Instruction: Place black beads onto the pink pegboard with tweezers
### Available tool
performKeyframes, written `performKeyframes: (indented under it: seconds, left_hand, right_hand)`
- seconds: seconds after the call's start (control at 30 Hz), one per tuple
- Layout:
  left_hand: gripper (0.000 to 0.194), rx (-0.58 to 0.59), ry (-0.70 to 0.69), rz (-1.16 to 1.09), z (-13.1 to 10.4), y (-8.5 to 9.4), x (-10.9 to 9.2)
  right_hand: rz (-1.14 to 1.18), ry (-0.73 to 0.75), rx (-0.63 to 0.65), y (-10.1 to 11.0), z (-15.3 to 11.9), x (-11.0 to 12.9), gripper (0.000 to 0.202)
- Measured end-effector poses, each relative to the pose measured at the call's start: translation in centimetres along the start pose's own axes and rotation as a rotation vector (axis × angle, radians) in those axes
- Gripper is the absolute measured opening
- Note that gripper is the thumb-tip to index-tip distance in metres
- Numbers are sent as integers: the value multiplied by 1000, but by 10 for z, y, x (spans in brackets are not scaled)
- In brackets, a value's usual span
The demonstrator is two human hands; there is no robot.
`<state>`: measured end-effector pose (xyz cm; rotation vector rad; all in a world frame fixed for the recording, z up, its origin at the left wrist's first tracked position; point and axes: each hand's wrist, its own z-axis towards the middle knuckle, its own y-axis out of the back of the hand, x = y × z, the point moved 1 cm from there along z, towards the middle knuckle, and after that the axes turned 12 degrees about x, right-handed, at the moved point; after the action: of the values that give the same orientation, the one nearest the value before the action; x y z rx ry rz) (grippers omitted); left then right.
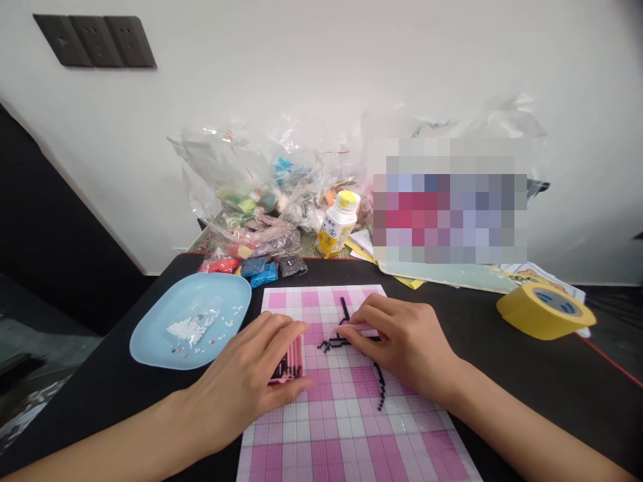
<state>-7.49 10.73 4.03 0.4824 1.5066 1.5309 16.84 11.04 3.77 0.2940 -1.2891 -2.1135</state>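
Note:
A pink-and-white checked sheet point(326, 428) lies on the black table, with small black beads point(380, 388) set on it in thin lines. My left hand point(261, 365) is wrapped round a small pink ribbed tray point(296, 351) that has black beads inside; the hand covers much of it. Over the upper right of the sheet, my right hand point(402, 338) pinches a thin pale pink pen-like tool point(364, 328). Its tip is close to the black bead lines, and I cannot tell whether it carries a bead.
Left of the sheet stands a light blue plate point(151, 335) with white beads and a clear bag. Small bead packets point(264, 273), plastic bags point(241, 194) and a yellow-and-white bottle point(337, 227) stand at the back. A yellow tape roll point(532, 318) lies on the right.

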Motion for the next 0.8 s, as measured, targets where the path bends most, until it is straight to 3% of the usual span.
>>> performKeyframes:
  seconds: [0.53, 0.8]
  left_hand:
    - [40, 26, 13, -5, 1, -1, 0]
    - [41, 29, 16, -1, 0, -1, 0]
  right_hand:
    - [46, 35, 2, 0, 1, 3, 25]
    - [119, 65, 76, 0, 2, 5, 22]
